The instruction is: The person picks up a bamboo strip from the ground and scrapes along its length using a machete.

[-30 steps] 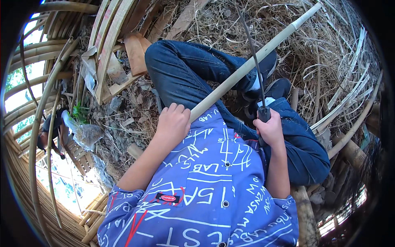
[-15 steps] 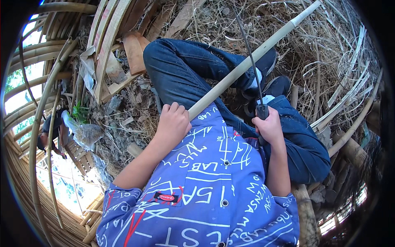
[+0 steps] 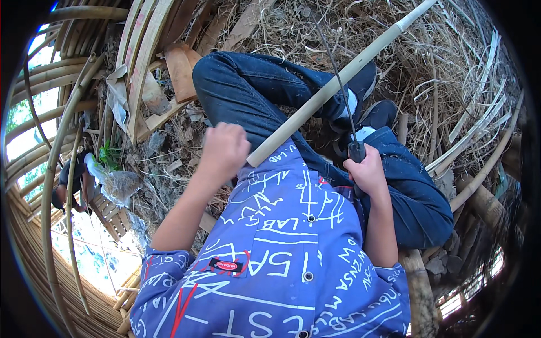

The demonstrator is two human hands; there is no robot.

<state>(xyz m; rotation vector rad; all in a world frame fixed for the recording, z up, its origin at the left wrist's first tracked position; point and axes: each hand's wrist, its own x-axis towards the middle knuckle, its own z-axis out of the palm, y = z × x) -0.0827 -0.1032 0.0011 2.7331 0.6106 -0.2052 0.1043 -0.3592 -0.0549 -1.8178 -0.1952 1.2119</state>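
Observation:
A pale bamboo pole (image 3: 338, 84) slants across my lap from the upper right, its near cut end against my shirt. Beside that end is my left hand (image 3: 225, 147), blurred, with its fingers curled; whether they touch the pole is unclear. My right hand (image 3: 366, 168) is closed round the black handle of a long knife (image 3: 340, 81), with the thumb along it. The narrow dark blade points up and away, crossing the pole about its middle; I cannot tell if they touch.
My crossed legs in dark jeans (image 3: 248, 84) lie under the pole. Dry bamboo shavings (image 3: 417, 62) cover the ground ahead and right. Wooden planks (image 3: 149, 62) and bent bamboo poles (image 3: 67, 124) stand left. Another person (image 3: 70, 183) is farther off at left.
My left hand has shifted up and left from round the pole's near end, exposing that end. The pole and knife have moved slightly to the left; my right hand keeps its grip.

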